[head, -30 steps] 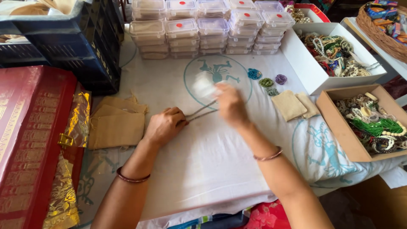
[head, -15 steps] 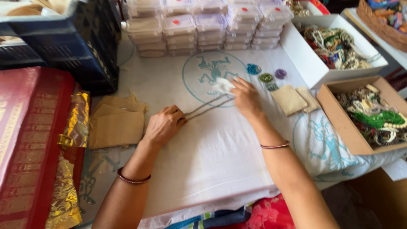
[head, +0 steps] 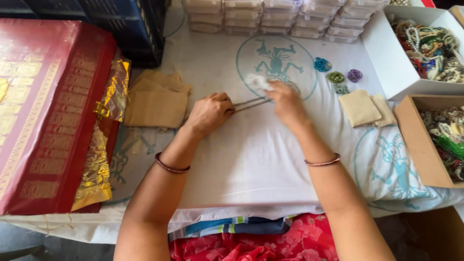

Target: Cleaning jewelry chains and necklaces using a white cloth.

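Right hand (head: pixel 286 100) has slid back toward centre frame, fingers pinching a white tuft (head: pixel 256 81) while left hand (head: pixel 210 112) clamps the thin strands (head: pixel 251 102); best keep them taut.

A home jewellery-packing table: bead-filled boxes (head: pixel 425 48), stacked clear cases (head: pixel 285 17), cloth pouches (head: pixel 360 107)

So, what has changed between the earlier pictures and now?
The right hand with its white tuft slid along the thin cord, out toward the beads and then back a little. The left hand stayed clamped on the cord's other end. Pouches and boxes stayed put.
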